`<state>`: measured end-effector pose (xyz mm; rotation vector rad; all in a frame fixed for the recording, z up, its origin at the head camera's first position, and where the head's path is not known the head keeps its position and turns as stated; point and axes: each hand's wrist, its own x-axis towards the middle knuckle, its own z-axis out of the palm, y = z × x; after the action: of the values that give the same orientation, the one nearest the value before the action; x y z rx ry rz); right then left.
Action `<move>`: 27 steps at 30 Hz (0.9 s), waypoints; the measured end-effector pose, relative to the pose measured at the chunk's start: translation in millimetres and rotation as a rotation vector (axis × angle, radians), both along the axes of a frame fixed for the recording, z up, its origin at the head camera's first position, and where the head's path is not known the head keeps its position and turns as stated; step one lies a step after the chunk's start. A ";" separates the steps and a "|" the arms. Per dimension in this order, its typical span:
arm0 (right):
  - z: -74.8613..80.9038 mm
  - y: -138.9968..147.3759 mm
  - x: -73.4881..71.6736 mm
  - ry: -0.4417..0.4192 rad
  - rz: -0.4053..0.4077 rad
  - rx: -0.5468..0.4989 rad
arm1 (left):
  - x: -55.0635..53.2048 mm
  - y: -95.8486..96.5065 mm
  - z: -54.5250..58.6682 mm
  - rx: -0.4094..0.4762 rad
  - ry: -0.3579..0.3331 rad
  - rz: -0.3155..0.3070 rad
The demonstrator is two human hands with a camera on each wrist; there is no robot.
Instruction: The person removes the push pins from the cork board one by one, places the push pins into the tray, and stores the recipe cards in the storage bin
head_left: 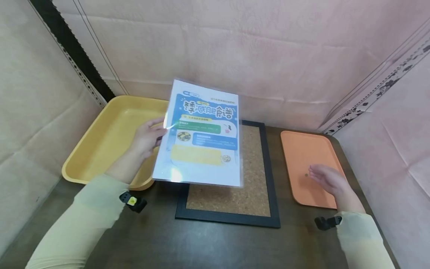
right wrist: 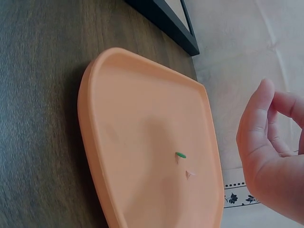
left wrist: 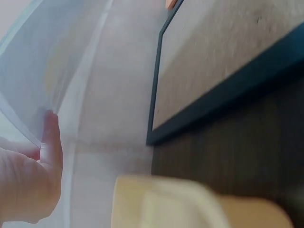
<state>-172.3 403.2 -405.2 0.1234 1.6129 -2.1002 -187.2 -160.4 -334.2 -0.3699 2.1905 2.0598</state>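
Note:
My left hand (head_left: 145, 139) grips the left edge of a laminated poster (head_left: 205, 136), thumb on one side and fingers on the other. The poster is held up, tilted, over a black-framed cork board (head_left: 255, 168) and hides its upper left part. On the right, my right hand (head_left: 327, 181) hovers above an orange tray (head_left: 312, 149), its fingers loosely bent and the thumb near the index finger. Nothing shows in its grasp. In the right wrist view a green thumbtack (right wrist: 180, 155) and a pale pinkish thumbtack (right wrist: 189, 174) lie on the tray.
A deep yellow tray (head_left: 97, 138) stands at the left, partly under my left forearm. Pale cloth walls (head_left: 252, 56) close off the back and both sides. The dark wooden table (head_left: 215, 243) carries the board and the trays.

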 end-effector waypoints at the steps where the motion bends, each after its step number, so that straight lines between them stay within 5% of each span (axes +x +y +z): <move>1: 0.2 -0.4 -0.5 0.001 -0.001 0.001 | 0.8 -5.8 2.3 0.001 0.007 0.006; 8: 0.8 -2.5 -0.9 -0.003 -0.002 -0.010 | 3.0 -43.2 10.1 0.027 0.053 0.061; 16: -1.3 -1.0 2.0 -0.014 -0.009 0.030 | 1.6 -81.8 11.0 0.010 0.014 0.160; 27: -3.4 2.4 5.7 -0.037 -0.023 0.027 | -7.1 -137.2 -10.7 -0.062 -0.053 0.207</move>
<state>-166.5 405.6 -408.6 0.1896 1.6255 -2.0814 -194.3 -297.6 -344.8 -0.6761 2.2741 2.0565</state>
